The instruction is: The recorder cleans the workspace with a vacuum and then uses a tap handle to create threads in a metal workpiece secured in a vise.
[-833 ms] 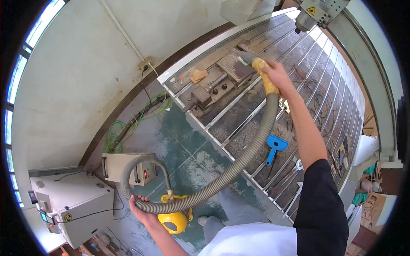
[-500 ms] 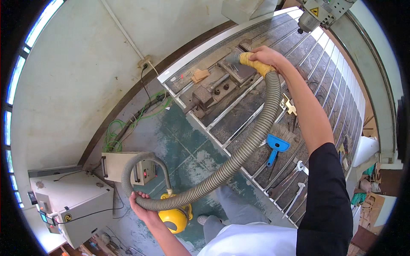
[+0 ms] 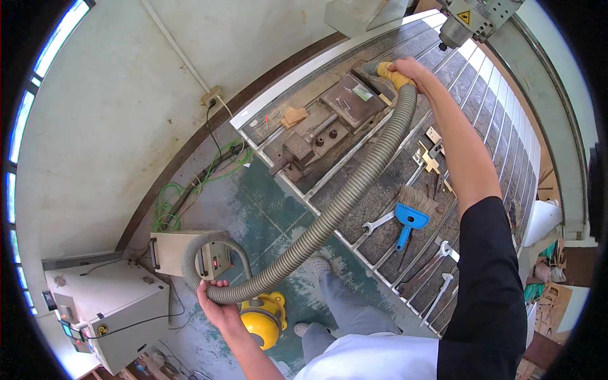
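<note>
A long grey ribbed vacuum hose [image 3: 323, 225] runs across from my left hand to my right. My right hand [image 3: 411, 71] is closed round the yellow-wrapped end [image 3: 394, 75] of the hose, with the arm stretched out over the slotted machine bed [image 3: 405, 180]. The grey nozzle tip [image 3: 372, 67] points left, just beyond a machine vise [image 3: 351, 104] with small metal pieces and a pale green strip on it. My left hand [image 3: 218, 305] cups the hose lower down, fingers curled round it, close to the yellow vacuum cleaner [image 3: 261, 322] on the floor.
A blue-handled brush [image 3: 410, 218], wrenches [image 3: 437, 297] and brass-coloured pieces [image 3: 429, 159] lie on the bed. A machine spindle [image 3: 455, 30] hangs at the far right. Grey cabinets [image 3: 120, 310] and a green cable [image 3: 168, 202] stand and lie to the left.
My right hand has moved the hose end away and to the right, from over the vise to beyond it. The vise top now shows. My left hand stays nearly in place. A foot has come into view.
</note>
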